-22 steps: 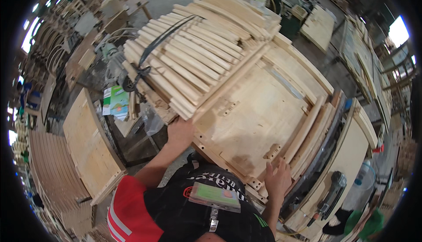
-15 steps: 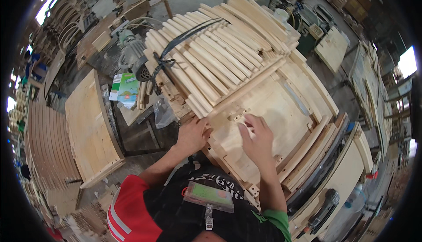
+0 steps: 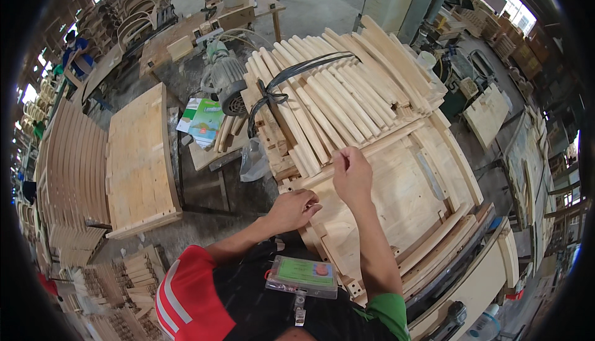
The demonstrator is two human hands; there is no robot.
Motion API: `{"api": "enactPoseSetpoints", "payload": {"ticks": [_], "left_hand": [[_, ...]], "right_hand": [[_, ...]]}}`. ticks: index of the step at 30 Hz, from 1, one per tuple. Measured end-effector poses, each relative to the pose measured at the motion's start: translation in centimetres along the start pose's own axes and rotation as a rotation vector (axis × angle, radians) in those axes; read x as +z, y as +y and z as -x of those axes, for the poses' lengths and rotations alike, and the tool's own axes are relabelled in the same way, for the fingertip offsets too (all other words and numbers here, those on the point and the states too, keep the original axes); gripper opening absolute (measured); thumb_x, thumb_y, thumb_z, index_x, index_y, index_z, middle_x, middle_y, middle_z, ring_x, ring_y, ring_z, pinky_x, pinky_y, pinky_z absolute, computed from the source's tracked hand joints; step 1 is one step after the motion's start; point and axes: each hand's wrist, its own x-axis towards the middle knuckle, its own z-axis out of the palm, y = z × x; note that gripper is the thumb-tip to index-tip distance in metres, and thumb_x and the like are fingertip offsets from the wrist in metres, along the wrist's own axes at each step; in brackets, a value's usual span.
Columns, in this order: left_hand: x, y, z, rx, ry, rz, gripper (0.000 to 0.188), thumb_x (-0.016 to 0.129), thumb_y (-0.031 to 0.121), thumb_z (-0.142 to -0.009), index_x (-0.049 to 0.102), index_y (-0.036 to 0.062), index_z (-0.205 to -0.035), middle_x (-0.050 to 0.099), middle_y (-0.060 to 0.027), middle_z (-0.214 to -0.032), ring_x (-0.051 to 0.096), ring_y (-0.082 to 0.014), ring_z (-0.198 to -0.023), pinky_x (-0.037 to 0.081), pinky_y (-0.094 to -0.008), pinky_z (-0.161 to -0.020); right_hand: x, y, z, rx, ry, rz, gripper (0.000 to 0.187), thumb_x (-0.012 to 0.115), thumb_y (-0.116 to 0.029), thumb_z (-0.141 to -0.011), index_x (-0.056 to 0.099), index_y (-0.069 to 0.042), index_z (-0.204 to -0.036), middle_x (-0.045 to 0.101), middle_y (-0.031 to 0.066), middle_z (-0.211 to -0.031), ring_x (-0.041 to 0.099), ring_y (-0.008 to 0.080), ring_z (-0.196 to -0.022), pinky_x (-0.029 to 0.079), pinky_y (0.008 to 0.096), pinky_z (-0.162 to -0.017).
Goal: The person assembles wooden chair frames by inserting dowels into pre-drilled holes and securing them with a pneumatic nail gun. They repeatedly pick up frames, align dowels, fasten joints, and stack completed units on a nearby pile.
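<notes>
My right hand [image 3: 352, 177] is closed in a pinch above the wooden panel [image 3: 396, 186], close to the near ends of a bundle of round wooden sticks [image 3: 338, 102]. Whatever its fingers hold, if anything, is hidden. Lower and to the left, my left hand [image 3: 294, 210] has its fingers curled together beside the panel's left edge. I cannot make out anything between them. A dark strap [image 3: 271, 95] is knotted around the sticks, which lie across the far part of the wooden stack.
Curved wooden rails [image 3: 443, 232] lie along the stack's right side. A curved plywood panel [image 3: 137, 161] stands at left, with a motor [image 3: 223, 74] beyond. A clear plastic bag [image 3: 254, 160] hangs by the stack's left corner. A power tool [image 3: 452, 319] lies at lower right.
The view has shifted, so the stack appears farther right and lower. My right hand has moved left and away from me toward the sticks. My left hand has drawn back from the panel's corner.
</notes>
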Motion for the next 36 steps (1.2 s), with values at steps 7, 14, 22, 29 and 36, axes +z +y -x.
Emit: {"api": "enactPoseSetpoints", "payload": {"ticks": [7,14,22,29,36], "left_hand": [[0.2,1.7,-1.8,0.058,-0.020,-0.013,0.032,0.072,0.033,-0.098,0.073,0.0026,-0.109,0.078,-0.0168,-0.095,0.075,-0.0377,-0.090,0.059,-0.0462,-0.081],[1.1,1.4,-2.7,-0.083,-0.192,0.309,0.028,0.075,0.020,-0.100,0.071,-0.0011,-0.117,0.076,-0.0081,-0.091,0.072,-0.0147,-0.083,0.058,-0.0307,-0.078],[4.1,2.8,-6.3,-0.231,-0.280,1.172,0.035,0.065,0.025,-0.109,0.058,0.0026,-0.134,0.071,-0.0130,-0.123,0.074,-0.0192,-0.099,0.061,-0.0319,-0.085],[7.3,5.9,-7.7,-0.402,-0.377,1.176,0.034,0.064,0.031,-0.110,0.063,0.0022,-0.127,0.072,-0.0123,-0.115,0.076,-0.0205,-0.097,0.063,-0.0331,-0.083],[14.7,7.6,-6.6,-0.456,-0.632,1.259,0.030,0.063,0.029,-0.110,0.063,0.0031,-0.123,0.074,-0.0123,-0.111,0.076,-0.0223,-0.093,0.065,-0.0334,-0.082]], "right_hand": [[0.7,-1.3,0.0,0.002,-0.054,0.042,0.029,0.075,-0.030,-0.097,0.068,-0.002,-0.094,0.069,0.0155,-0.081,0.066,0.0324,-0.071,0.053,0.0436,-0.070],[-3.8,3.2,4.4,0.501,-0.196,-0.375,0.048,0.050,-0.042,-0.113,0.067,-0.002,-0.093,0.062,0.0040,-0.069,0.058,0.0143,-0.053,0.045,0.0305,-0.050],[-14.4,6.2,15.9,0.892,-0.043,-0.487,0.051,0.046,-0.044,-0.114,0.066,-0.001,-0.095,0.058,0.0015,-0.067,0.058,0.0124,-0.054,0.044,0.0270,-0.050],[-19.7,7.2,27.6,0.897,0.228,-0.430,0.041,0.052,-0.038,-0.113,0.064,-0.006,-0.092,0.062,0.0012,-0.075,0.058,0.0110,-0.059,0.044,0.0261,-0.055],[-20.7,6.5,30.9,0.819,0.096,0.020,0.020,0.069,-0.021,-0.104,0.073,-0.004,-0.113,0.068,0.0037,-0.081,0.063,0.0123,-0.074,0.050,0.0295,-0.069]]}}
